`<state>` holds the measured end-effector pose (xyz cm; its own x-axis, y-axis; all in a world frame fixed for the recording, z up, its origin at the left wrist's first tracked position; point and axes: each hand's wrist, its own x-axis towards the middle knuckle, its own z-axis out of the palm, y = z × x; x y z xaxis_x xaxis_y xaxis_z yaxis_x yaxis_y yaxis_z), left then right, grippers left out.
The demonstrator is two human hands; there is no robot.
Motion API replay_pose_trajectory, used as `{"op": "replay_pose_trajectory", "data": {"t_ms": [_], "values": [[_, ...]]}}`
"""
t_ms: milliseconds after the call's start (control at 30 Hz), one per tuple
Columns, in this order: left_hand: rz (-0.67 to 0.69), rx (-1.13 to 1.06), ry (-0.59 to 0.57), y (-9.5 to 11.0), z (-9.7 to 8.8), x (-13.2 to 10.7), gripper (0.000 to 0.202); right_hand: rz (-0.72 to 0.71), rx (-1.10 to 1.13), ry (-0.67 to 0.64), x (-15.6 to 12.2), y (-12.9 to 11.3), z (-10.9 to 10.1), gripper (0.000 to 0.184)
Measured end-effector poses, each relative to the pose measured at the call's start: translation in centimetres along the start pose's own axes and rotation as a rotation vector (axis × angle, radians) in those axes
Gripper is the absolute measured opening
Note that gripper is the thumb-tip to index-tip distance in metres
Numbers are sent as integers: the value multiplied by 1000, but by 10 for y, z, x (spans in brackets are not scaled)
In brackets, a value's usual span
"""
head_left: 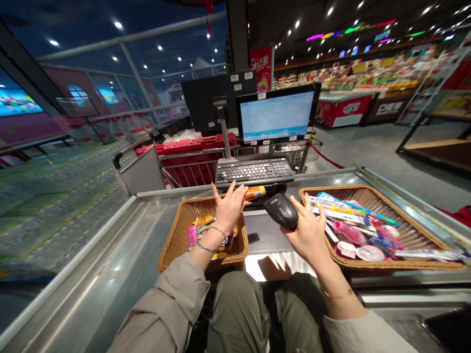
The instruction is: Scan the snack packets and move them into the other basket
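My left hand (230, 206) is closed on a small orange and yellow tube (255, 192), held just above the far right corner of the left wicker basket (176, 233). My right hand (307, 230) grips a black handheld barcode scanner (281, 210), whose head faces toward the tube. The two hands are about a hand's width apart over the steel counter (121, 260). Several small packets lie in the left basket under my left wrist.
A larger wicker basket (405, 223) on the right holds several toothbrushes, tubes and small jars. A keyboard (253, 171) and a lit monitor (275, 115) stand behind the hands. Red shopping carts (191, 152) are beyond the counter. Store shelves fill the far right.
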<state>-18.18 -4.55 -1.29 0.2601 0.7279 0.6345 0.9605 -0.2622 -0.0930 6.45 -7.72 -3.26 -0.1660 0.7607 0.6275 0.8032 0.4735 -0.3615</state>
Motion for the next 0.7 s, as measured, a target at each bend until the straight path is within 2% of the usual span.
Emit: {"op": "replay_pose_trajectory", "data": {"t_ms": [267, 700], "values": [[12, -47, 31, 20, 2, 15, 38, 93, -2, 28, -1, 18, -11, 34], [53, -90, 33, 55, 14, 42, 38, 262, -8, 131, -6, 51, -26, 44]]}}
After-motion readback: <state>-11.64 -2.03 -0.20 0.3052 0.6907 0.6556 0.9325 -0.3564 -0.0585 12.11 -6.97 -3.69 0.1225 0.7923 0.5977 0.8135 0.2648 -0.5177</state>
